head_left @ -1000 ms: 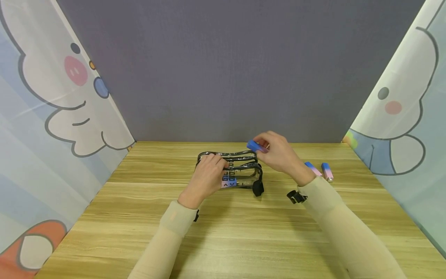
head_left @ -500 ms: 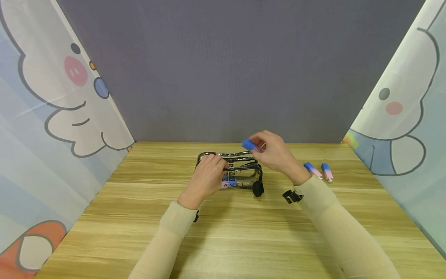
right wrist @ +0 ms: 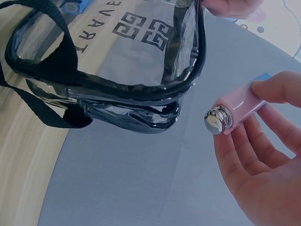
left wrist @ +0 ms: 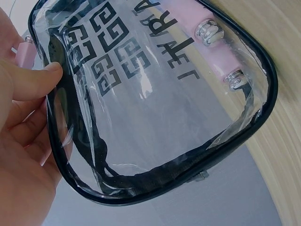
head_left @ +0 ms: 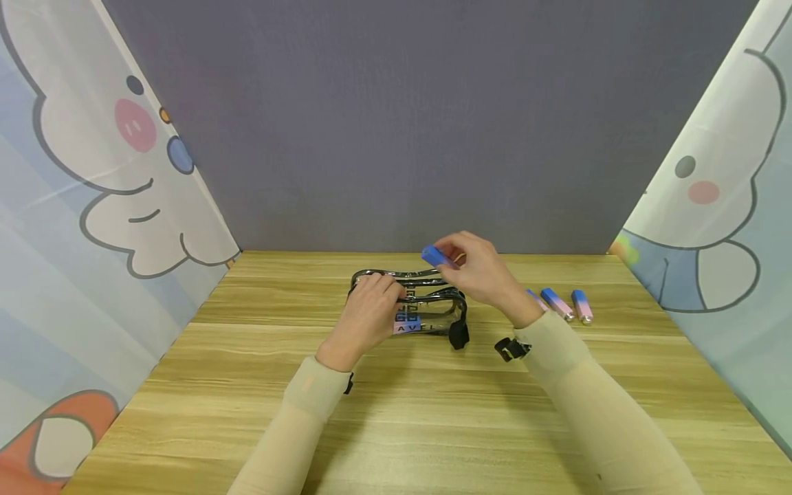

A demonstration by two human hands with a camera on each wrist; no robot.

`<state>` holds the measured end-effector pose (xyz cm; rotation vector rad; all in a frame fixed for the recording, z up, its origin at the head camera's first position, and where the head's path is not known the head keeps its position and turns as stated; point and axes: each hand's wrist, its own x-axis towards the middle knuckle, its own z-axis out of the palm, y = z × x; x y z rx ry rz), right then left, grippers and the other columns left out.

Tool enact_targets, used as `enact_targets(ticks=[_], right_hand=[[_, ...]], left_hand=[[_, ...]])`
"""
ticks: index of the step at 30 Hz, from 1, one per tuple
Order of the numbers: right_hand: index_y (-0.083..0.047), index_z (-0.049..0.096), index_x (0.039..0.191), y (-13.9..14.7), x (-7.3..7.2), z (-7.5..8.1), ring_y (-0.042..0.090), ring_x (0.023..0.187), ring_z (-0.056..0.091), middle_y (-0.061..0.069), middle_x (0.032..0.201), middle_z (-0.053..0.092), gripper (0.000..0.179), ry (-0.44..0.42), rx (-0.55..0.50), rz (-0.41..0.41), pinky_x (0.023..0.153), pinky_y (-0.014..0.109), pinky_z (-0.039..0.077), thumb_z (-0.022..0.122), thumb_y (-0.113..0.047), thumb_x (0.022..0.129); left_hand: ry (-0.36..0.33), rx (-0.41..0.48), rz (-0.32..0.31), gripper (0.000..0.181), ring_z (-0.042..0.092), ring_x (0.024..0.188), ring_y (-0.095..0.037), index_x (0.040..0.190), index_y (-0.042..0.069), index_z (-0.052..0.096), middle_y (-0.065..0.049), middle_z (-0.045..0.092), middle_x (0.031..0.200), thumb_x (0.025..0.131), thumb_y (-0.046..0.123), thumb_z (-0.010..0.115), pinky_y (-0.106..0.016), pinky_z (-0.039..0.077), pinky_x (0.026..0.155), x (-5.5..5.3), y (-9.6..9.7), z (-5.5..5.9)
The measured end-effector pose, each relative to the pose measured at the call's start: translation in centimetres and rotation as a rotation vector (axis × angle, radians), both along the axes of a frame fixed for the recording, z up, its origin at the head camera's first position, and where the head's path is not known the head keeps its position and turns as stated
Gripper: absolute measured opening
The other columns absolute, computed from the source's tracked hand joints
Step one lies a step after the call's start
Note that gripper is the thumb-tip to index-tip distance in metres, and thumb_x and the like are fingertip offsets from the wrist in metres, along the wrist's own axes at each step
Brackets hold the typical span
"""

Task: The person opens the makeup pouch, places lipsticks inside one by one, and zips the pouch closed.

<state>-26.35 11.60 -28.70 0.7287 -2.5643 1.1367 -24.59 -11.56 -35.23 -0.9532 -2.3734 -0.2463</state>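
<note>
A clear zip pouch [head_left: 433,321] with black piping and dark lettering stands on the table. My left hand [head_left: 370,309] grips its top edge, the thumb on the near side in the left wrist view. Through the plastic show pink tubes [left wrist: 221,61] with silver ends, lying along the bottom. My right hand [head_left: 479,271] pinches a square blue-to-pink tube [right wrist: 240,104] between thumb and fingers, its silver knob end toward the pouch in the right wrist view. It hangs in the air above the pouch's far right corner, apart from it.
Several more blue-and-pink tubes [head_left: 581,306] lie on the wooden table [head_left: 396,426] right of the pouch. A black fabric strap [right wrist: 61,42] loops off the pouch's end. A grey panel [head_left: 421,137] rises behind the table, with cartoon-printed cloth [head_left: 699,227] on both sides.
My right hand has moved left with the tube, over the pouch's right end. Another tube on the table shows from behind my right wrist. The left hand and pouch stay put.
</note>
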Motion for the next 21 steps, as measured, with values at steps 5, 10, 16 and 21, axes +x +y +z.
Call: enact_targets(ticks=[5, 10, 16, 21], right_hand=[[-0.002, 0.068, 0.119, -0.3, 0.0, -0.3, 0.024, 0.094, 0.061, 0.010, 0.105, 0.064, 0.030, -0.008, 0.006, 0.015, 0.083, 0.039, 0.055, 0.071, -0.005, 0.090], [-0.001, 0.068, 0.120, -0.6, 0.0, -0.6, 0.024, 0.094, 0.061, 0.011, 0.105, 0.064, 0.030, -0.018, -0.001, 0.025, 0.083, 0.040, 0.056, 0.072, -0.004, 0.090], [-0.001, 0.067, 0.122, -0.8, -0.2, -1.3, 0.024, 0.095, 0.061, 0.011, 0.106, 0.063, 0.030, -0.035, -0.001, 0.040, 0.084, 0.040, 0.056, 0.070, -0.005, 0.092], [0.000, 0.066, 0.124, -1.0, -0.3, -1.8, 0.024, 0.096, 0.060, 0.011, 0.107, 0.063, 0.031, -0.046, 0.001, 0.044, 0.085, 0.040, 0.055, 0.068, -0.006, 0.093]], left_hand=[[0.008, 0.001, -0.004, 0.021, 0.057, 0.090, -0.024, 0.097, 0.007, 0.069, -0.005, 0.066, 0.098, 0.082, 0.003, 0.083, -0.037, 0.047, 0.082, 0.0, 0.0, 0.0], [0.015, 0.003, -0.008, 0.021, 0.058, 0.090, -0.024, 0.098, 0.006, 0.069, -0.005, 0.066, 0.097, 0.082, 0.004, 0.083, -0.037, 0.048, 0.082, 0.0, 0.0, 0.0], [0.012, -0.003, 0.000, 0.020, 0.058, 0.090, -0.024, 0.097, 0.006, 0.069, -0.005, 0.065, 0.097, 0.082, 0.005, 0.083, -0.037, 0.048, 0.081, 0.0, 0.1, 0.0], [0.013, -0.005, 0.002, 0.018, 0.058, 0.090, -0.024, 0.096, 0.007, 0.069, -0.005, 0.065, 0.096, 0.083, 0.006, 0.082, -0.037, 0.047, 0.080, 0.0, 0.0, 0.0]])
